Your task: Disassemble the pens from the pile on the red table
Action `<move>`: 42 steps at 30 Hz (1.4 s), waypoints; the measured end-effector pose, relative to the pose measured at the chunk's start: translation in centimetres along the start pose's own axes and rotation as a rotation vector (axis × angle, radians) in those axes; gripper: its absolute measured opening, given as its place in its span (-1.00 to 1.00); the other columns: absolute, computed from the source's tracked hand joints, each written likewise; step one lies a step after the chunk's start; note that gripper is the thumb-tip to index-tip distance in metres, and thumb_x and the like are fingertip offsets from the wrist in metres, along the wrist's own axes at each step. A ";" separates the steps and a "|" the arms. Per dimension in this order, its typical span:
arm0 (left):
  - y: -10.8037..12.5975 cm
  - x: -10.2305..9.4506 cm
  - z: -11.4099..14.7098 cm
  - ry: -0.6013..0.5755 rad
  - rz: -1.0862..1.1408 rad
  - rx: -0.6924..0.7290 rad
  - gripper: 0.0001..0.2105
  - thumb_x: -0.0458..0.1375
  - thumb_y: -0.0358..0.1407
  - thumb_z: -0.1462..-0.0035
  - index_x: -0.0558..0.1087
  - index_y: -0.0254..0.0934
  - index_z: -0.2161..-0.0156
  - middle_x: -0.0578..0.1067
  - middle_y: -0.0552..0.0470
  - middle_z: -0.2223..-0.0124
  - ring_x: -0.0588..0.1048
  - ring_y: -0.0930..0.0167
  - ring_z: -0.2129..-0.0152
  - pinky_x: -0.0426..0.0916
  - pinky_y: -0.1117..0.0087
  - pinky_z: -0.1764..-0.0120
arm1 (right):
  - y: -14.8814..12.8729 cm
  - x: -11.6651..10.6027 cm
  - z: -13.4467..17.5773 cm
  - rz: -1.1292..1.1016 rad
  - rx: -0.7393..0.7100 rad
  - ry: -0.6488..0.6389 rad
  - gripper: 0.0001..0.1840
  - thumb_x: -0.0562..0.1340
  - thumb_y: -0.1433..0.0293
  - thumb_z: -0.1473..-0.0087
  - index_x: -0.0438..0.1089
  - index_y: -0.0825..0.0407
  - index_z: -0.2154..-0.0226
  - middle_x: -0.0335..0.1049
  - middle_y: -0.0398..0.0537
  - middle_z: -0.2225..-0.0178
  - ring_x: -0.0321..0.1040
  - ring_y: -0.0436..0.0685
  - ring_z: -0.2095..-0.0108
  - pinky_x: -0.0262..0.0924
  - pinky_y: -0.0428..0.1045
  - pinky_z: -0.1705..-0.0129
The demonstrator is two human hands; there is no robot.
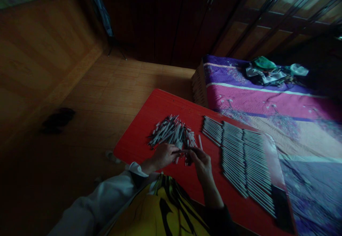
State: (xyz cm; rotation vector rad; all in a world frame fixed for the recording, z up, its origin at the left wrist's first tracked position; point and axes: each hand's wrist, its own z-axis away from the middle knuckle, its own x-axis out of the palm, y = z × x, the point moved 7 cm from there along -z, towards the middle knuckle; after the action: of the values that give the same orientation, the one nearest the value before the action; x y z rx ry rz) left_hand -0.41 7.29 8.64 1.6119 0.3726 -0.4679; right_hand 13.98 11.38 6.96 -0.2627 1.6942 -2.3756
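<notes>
Pinching a slim stick (pixel 184 151), as far as the dim head view shows, the left hand (pixel 163 155) and right hand (pixel 202 160) hover over the near side of a loose heap (pixel 169 132) on the red counter (pixel 135 132). A slack grip could drop it there; a rightward swing could skew the laid rows (pixel 233 154). Both hands angle inward.

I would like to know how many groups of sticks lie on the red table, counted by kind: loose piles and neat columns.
Loose piles: 1
Neat columns: 3
Total: 4 groups
</notes>
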 end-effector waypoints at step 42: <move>0.4 1.7 -0.1 0.066 -0.001 -0.058 -0.42 0.18 -0.46 0.07 0.22 -0.13 -0.11 0.32 -0.08 -0.07 0.23 0.24 -0.05 0.04 0.22 -0.10 | 4.5 -10.9 -3.4 1.440 -0.070 0.067 -0.68 0.00 0.32 -0.15 0.43 -0.01 0.22 0.46 -0.01 0.36 0.37 0.08 0.36 0.08 -0.10 0.41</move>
State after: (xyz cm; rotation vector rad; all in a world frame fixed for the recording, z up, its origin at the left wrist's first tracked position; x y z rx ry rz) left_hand 1.22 7.34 8.11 1.5733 0.4325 -0.4019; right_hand 23.90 16.07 1.39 0.7764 1.2098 -1.2099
